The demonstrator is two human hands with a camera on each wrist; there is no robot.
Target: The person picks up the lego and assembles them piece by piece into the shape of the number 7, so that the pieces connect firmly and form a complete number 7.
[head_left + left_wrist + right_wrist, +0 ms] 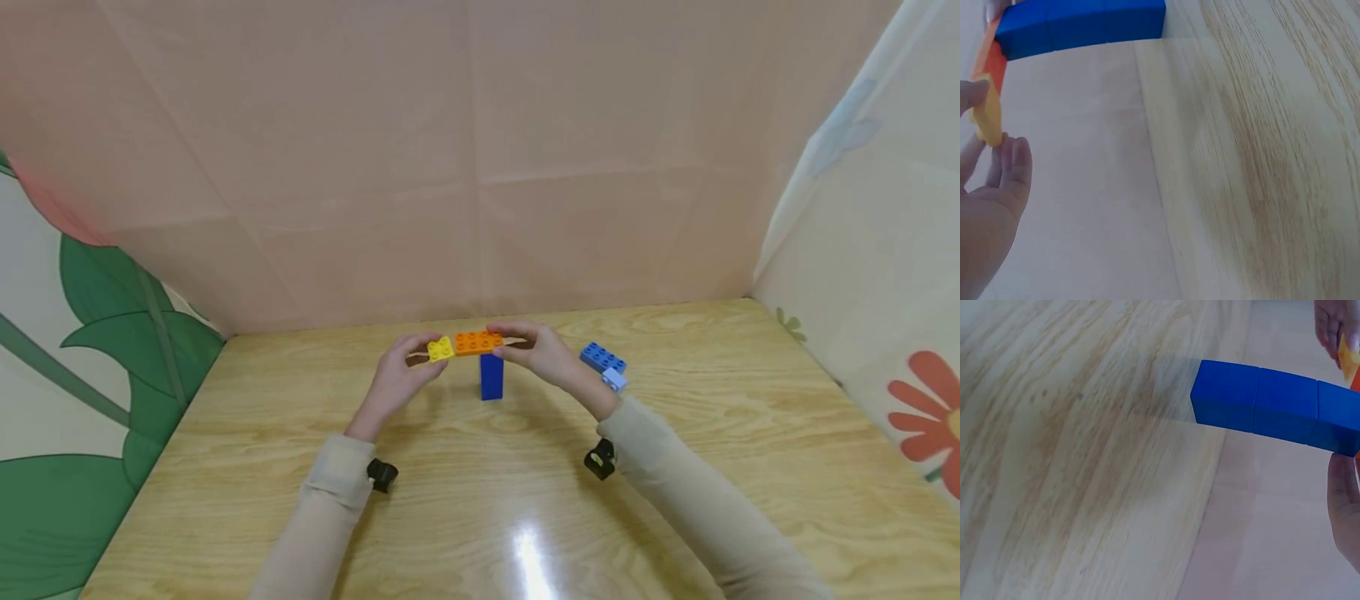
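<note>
Yellow brick pinched in L hand, beside orange brick gripped by R hand atop upright blue stack; prob. best kept level w/ light pressure, avoiding tipping.

Plastic orange brick, glossy wood-grain tabletop, cloth sleeves

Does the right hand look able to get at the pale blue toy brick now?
Probably not immediately: the right hand pinches the orange toy brick. If freed, nothing visible seems to block the pale blue toy brick.
</note>
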